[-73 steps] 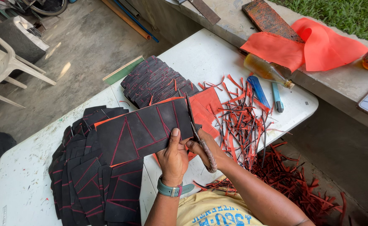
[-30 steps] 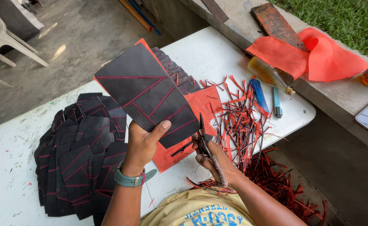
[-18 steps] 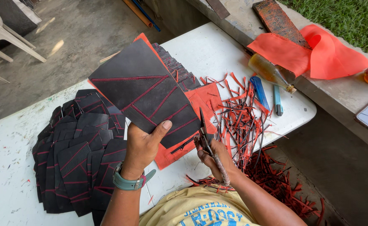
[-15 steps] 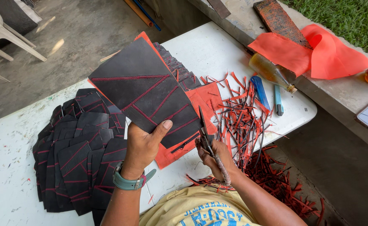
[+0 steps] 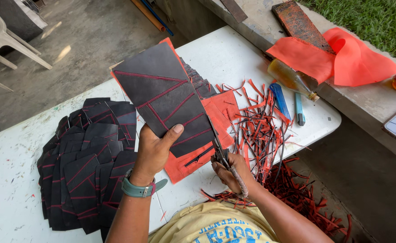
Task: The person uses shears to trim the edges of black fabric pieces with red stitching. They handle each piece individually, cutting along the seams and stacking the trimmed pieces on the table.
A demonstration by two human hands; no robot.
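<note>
My left hand [image 5: 155, 150] holds up a black panel [image 5: 164, 96] stitched with red lines and backed by orange-red fabric, lifted above the white table [image 5: 234, 54]. My thumb presses on the panel's lower front face. My right hand [image 5: 231, 173] grips a pair of scissors [image 5: 220, 150], whose blades point up along the panel's right edge, at the orange border. A teal watch sits on my left wrist.
A pile of similar black stitched panels [image 5: 85, 166] lies at the left of the table. Red and black offcut strips [image 5: 261, 128] litter the right side and the ground. A blue utility knife [image 5: 280, 101], a bottle [image 5: 292, 78] and orange fabric [image 5: 337, 56] lie by the concrete ledge.
The panel has been lifted off the table and raised in my left hand. My right hand brought the scissors up to its right edge; over the last second the pose barely shifts.
</note>
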